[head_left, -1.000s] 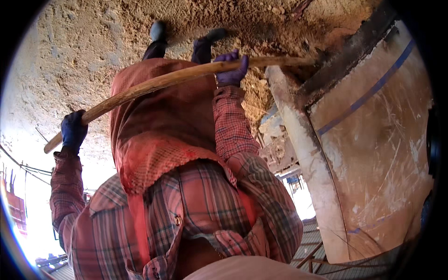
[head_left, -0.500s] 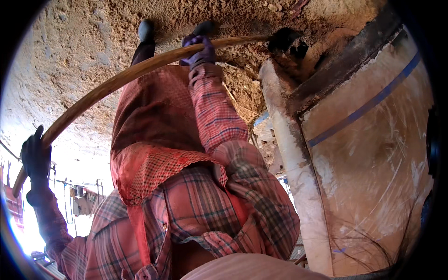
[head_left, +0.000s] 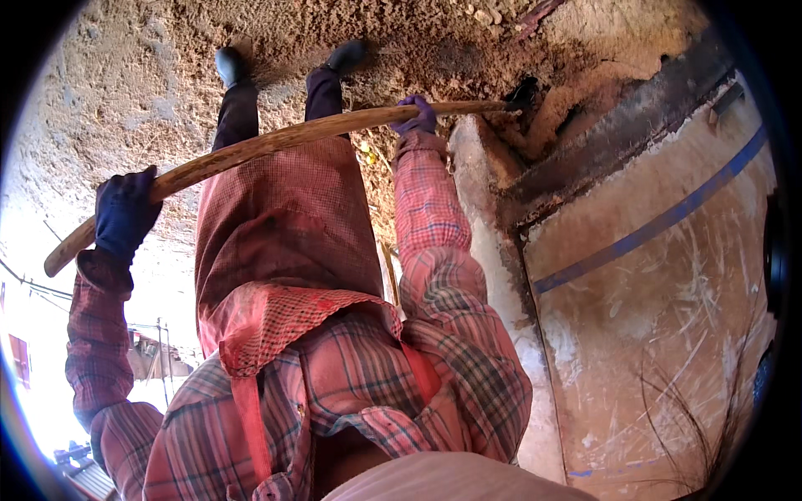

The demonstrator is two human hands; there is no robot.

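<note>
A long, slightly curved wooden handle [head_left: 276,140] runs across in front of me, from the lower left to the far right. My left hand [head_left: 127,213], in a dark blue glove, is closed round it near its butt end. Farther along, my right hand [head_left: 415,115], gloved in purple-blue, grips the same handle. The handle's far end meets a dark tool head [head_left: 522,94] at a hollow beside the wall; its shape is mostly hidden, so I cannot tell which kind of tool it is.
Rough brown soil [head_left: 150,92] covers the ground, with my boots [head_left: 347,55] on it. A pale post [head_left: 472,154] and a dark beam [head_left: 618,125] border a large scuffed panel [head_left: 643,317] with a blue stripe on my right. Small stones [head_left: 484,15] lie at the far edge.
Both hands and the handle have shifted rightward; my left hand is also higher in view. The dark tool head has moved slightly right and less of it shows. My boots appear shifted left.
</note>
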